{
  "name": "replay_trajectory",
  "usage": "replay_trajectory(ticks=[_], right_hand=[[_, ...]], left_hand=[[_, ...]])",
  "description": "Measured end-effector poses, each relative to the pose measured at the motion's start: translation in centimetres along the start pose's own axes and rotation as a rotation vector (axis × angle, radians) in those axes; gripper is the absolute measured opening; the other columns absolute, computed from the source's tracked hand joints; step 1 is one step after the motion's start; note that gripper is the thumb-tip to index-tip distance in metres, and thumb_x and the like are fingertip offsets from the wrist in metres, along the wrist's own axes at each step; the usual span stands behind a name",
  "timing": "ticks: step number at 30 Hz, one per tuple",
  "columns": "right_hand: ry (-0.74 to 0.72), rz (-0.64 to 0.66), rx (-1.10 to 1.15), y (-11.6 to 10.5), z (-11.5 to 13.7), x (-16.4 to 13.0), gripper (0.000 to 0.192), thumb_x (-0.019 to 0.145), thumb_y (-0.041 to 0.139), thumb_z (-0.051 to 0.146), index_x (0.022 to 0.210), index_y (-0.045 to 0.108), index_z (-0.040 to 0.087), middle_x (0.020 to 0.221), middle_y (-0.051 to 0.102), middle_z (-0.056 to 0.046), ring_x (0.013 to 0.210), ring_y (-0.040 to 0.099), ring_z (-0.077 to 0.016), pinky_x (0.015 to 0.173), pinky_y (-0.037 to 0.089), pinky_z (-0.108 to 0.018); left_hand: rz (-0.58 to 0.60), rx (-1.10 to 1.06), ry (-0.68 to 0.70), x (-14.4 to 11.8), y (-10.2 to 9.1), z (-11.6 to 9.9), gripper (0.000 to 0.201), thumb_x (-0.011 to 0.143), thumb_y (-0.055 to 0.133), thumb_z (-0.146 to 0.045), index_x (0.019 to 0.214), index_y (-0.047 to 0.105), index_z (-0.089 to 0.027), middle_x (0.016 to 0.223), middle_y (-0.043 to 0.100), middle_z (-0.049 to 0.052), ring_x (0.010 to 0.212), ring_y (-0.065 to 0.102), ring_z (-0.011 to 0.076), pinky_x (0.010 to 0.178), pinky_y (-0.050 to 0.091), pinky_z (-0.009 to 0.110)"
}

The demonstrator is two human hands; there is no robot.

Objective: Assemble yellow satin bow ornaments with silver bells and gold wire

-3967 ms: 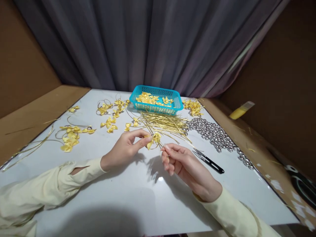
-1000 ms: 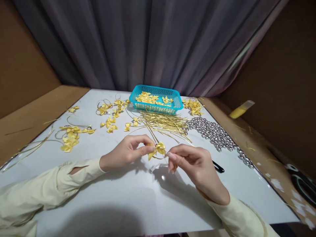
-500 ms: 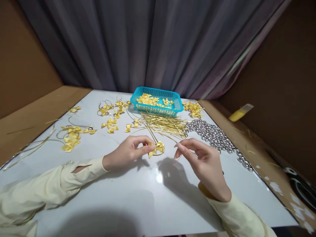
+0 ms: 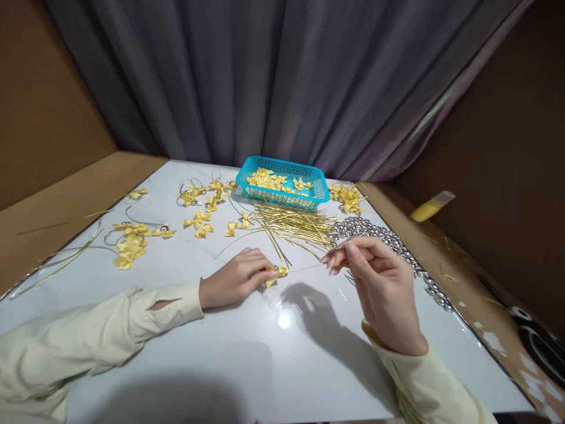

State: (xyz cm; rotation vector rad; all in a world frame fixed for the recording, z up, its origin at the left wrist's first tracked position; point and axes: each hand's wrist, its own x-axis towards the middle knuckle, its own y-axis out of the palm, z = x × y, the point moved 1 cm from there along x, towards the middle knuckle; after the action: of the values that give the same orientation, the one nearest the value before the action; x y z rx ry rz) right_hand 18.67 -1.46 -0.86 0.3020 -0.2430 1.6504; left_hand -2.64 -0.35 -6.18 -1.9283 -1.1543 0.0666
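Note:
Between the thumb and fingers of my left hand [image 4: 241, 278] is a yellow ribbon bow [image 4: 281, 272], held low over the white tabletop [image 4: 247, 359]. My right hand [image 4: 379, 288] pinches the end of a thin cord [image 4: 308, 268], which runs taut and nearly level from the bow. Part of the bow is hidden by my left fingers. Just beyond both hands lies a heap of gold cords [image 4: 295, 224], some with ends pointing toward the bow.
A blue basket [image 4: 282, 200] of yellow bows stands at the back. Silver beads [image 4: 375, 232] spread along the right side. More bows [image 4: 130, 250] with cords lie on the left, and others [image 4: 346, 197] at back right. A yellow tube [image 4: 431, 206] rests beyond the right edge.
My right hand has moved right, drawing the cord straight from the bow. The loop around the bow is no longer seen. My left hand has lowered slightly and closed over the bow.

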Motion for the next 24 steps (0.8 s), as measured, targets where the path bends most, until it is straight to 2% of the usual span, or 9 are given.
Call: replay_trajectory(ticks=[2, 4, 7, 9, 11, 12, 16, 20, 24], right_hand=[[0.029, 0.016, 0.051, -0.1, 0.1, 0.1, 0.010, 0.086, 0.054, 0.023, 0.078, 0.058, 0.019, 0.062, 0.062, 0.000, 0.062, 0.061, -0.0139, 0.061, 0.049, -0.028], [0.100, 0.104, 0.111, -0.3, 0.3, 0.1, 0.010, 0.085, 0.055, 0.025, 0.077, 0.057, 0.019, 0.057, 0.060, 0.001, 0.055, 0.060, -0.0133, 0.055, 0.048, -0.027], [0.287, 0.413, 0.141, -0.5, 0.7, -0.1, 0.012, 0.085, 0.055, 0.025, 0.075, 0.056, 0.018, 0.053, 0.060, 0.002, 0.042, 0.055, -0.0106, 0.045, 0.044, -0.023], [0.378, 0.667, 0.043, -0.4, 1.1, -0.3, 0.015, 0.084, 0.056, 0.026, 0.073, 0.058, 0.016, 0.056, 0.063, 0.000, 0.044, 0.057, -0.0108, 0.046, 0.046, -0.023], [0.366, 0.852, -0.120, 0.0, 1.3, -0.4, 0.017, 0.083, 0.057, 0.028, 0.072, 0.061, 0.015, 0.061, 0.066, -0.003, 0.053, 0.060, -0.0118, 0.054, 0.048, -0.024], [0.330, 0.901, -0.194, 0.1, 1.4, -0.4, 0.019, 0.083, 0.056, 0.029, 0.072, 0.063, 0.015, 0.064, 0.067, -0.003, 0.057, 0.061, -0.0120, 0.058, 0.049, -0.024], [0.246, 0.921, -0.283, 0.6, 1.5, -0.3, 0.020, 0.085, 0.054, 0.029, 0.075, 0.065, 0.016, 0.069, 0.069, -0.004, 0.063, 0.061, -0.0118, 0.063, 0.048, -0.023], [0.311, 0.862, -0.198, 0.3, 1.3, -0.5, 0.013, 0.084, 0.056, 0.026, 0.084, 0.064, 0.016, 0.071, 0.070, -0.003, 0.066, 0.063, -0.0120, 0.065, 0.049, -0.023], [0.317, 0.805, -0.171, 0.3, 1.2, -0.5, 0.016, 0.085, 0.054, 0.027, 0.093, 0.065, 0.017, 0.079, 0.072, -0.004, 0.070, 0.064, -0.0136, 0.068, 0.050, -0.026]], left_hand=[[-0.025, 0.129, 0.134, -0.3, 0.2, 0.0, 0.019, 0.090, 0.043, -0.016, 0.081, 0.059, -0.012, 0.073, 0.060, 0.005, 0.074, 0.050, 0.0161, 0.073, 0.039, 0.032], [-0.071, 0.216, 0.211, -0.6, 0.2, -0.1, 0.017, 0.089, 0.042, -0.014, 0.083, 0.058, -0.012, 0.073, 0.060, 0.006, 0.073, 0.049, 0.0164, 0.072, 0.038, 0.032], [-0.155, 0.299, 0.288, -0.7, 0.1, -0.3, 0.013, 0.088, 0.044, -0.011, 0.085, 0.057, -0.012, 0.073, 0.060, 0.006, 0.073, 0.049, 0.0170, 0.072, 0.038, 0.032], [-0.202, 0.350, 0.335, -0.8, 0.0, -0.5, 0.011, 0.086, 0.045, -0.010, 0.087, 0.056, -0.012, 0.073, 0.061, 0.007, 0.074, 0.050, 0.0177, 0.072, 0.038, 0.032], [-0.240, 0.400, 0.379, -0.8, -0.1, -0.6, 0.011, 0.086, 0.045, -0.009, 0.088, 0.055, -0.012, 0.072, 0.063, 0.006, 0.075, 0.051, 0.0182, 0.072, 0.037, 0.032], [-0.256, 0.423, 0.394, -0.8, -0.2, -0.7, 0.012, 0.085, 0.045, -0.009, 0.089, 0.055, -0.013, 0.072, 0.063, 0.006, 0.075, 0.052, 0.0185, 0.072, 0.037, 0.033], [-0.289, 0.456, 0.380, -0.9, -0.2, -0.7, 0.012, 0.085, 0.046, -0.009, 0.088, 0.056, -0.014, 0.072, 0.065, 0.005, 0.076, 0.054, 0.0194, 0.072, 0.034, 0.033], [-0.314, 0.395, 0.309, -0.8, -0.2, -0.7, 0.012, 0.085, 0.045, -0.008, 0.084, 0.057, -0.013, 0.072, 0.065, 0.005, 0.076, 0.053, 0.0186, 0.074, 0.035, 0.033], [-0.315, 0.433, 0.320, -0.9, -0.2, -0.9, 0.014, 0.086, 0.045, -0.010, 0.084, 0.058, -0.014, 0.070, 0.065, 0.004, 0.075, 0.054, 0.0183, 0.073, 0.033, 0.033]])
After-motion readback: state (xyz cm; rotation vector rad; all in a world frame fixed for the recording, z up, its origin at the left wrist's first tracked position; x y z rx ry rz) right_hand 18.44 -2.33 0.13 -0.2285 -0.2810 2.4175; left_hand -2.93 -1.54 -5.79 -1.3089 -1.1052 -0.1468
